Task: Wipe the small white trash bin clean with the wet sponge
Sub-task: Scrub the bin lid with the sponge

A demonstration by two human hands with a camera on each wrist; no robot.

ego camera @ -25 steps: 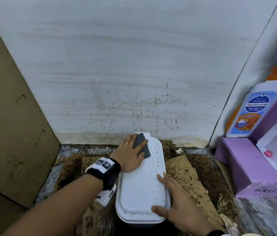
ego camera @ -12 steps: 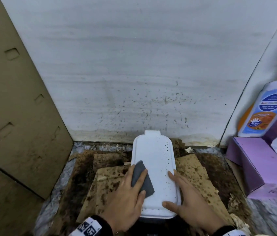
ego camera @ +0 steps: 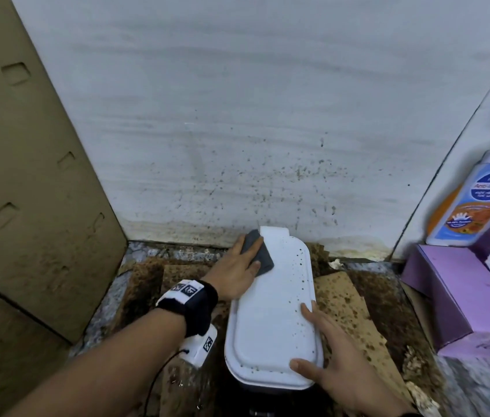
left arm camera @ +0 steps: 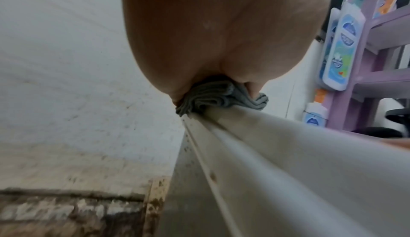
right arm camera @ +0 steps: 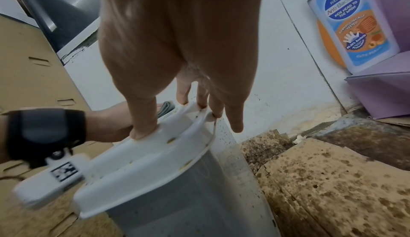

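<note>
Small white trash bin [ego camera: 270, 326] on the floor, on stained cardboard sheets [ego camera: 349, 311], with its far end almost at the wall [ego camera: 267, 115]. Lid closed and facing up, with brown specks mostly along the right side.

With the left hand [ego camera: 234, 272], presses the grey sponge [ego camera: 257, 251] on the far left corner of the lid. Fingers nearly flat over the sponge, pushing it down rather than clenching it; in the left wrist view, sponge bunched in folds under the palm. Probably held so to give wide contact and firm pressure for the stroke.

With the right hand [ego camera: 346, 377], steadies the bin: thumb on the near end of the lid, spread fingers along the right rim, holding nothing inside. Seems meant to stop the light bin from sliding or tipping.

Little room beyond the far edge, because of the wall. More free length toward the body. Brown cardboard box [ego camera: 27, 176] to the left and purple box [ego camera: 454, 296] to the right, both well apart from the bin. Speckled right strip most likely needs wiping next.
</note>
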